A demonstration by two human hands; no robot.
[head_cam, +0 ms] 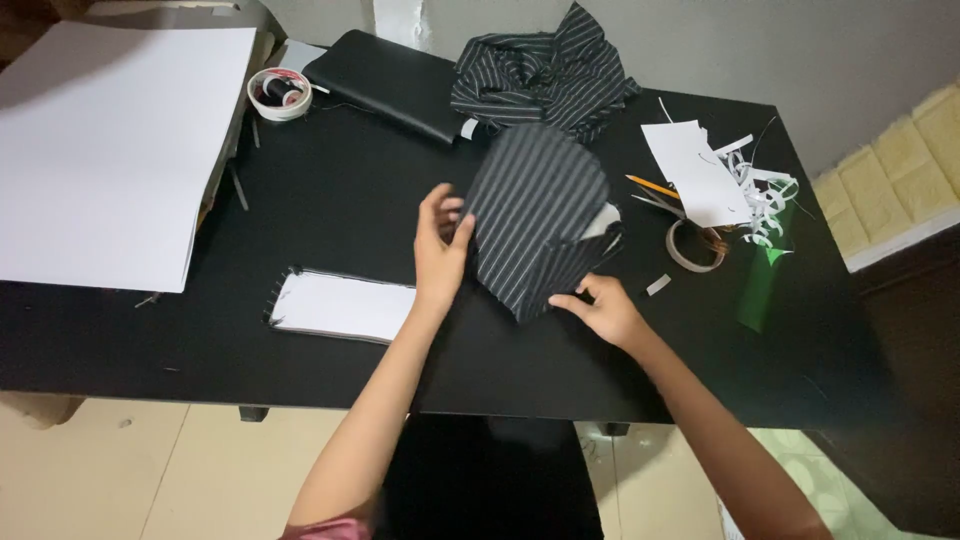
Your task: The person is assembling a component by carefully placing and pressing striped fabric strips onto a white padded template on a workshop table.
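Currently a piece of dark pinstriped fabric (535, 215), wrapped over a pale stiff panel whose white corner is showing at the right edge, is being held down on the black table (350, 190) just ahead of the person.

Left hand (438, 245): it is being pressed against the fabric's left edge, fingers spread and slightly curled, thumb tip on the cloth. Nothing is being enclosed; the edge is being pinched or steadied rather than gripped.

Right hand (603, 308): it is being laid at the fabric's lower right corner, fingers bent, tips on the folded hem. Whether the hem is being nipped between thumb and forefinger cannot be told; the thumb is hidden.

Relation noted: the wrapped piece is lying between the two hands, up and to the right of the left fingers, up and to the left of the right ones. Its long axis is running from the upper left down toward the lower point near the right hand, the stripes following roughly that line. The right hand is nearer the lower point; the left is nearer the upper flank.

Surroundings: a heap of the same striped cloth (545, 70) lying behind, a spiral notepad (345, 305) at the left, a tape roll (692, 245) and paper scraps (735, 180) at the right, a large white sheet (105, 145) and a tub of thread spools (280, 93) far left.
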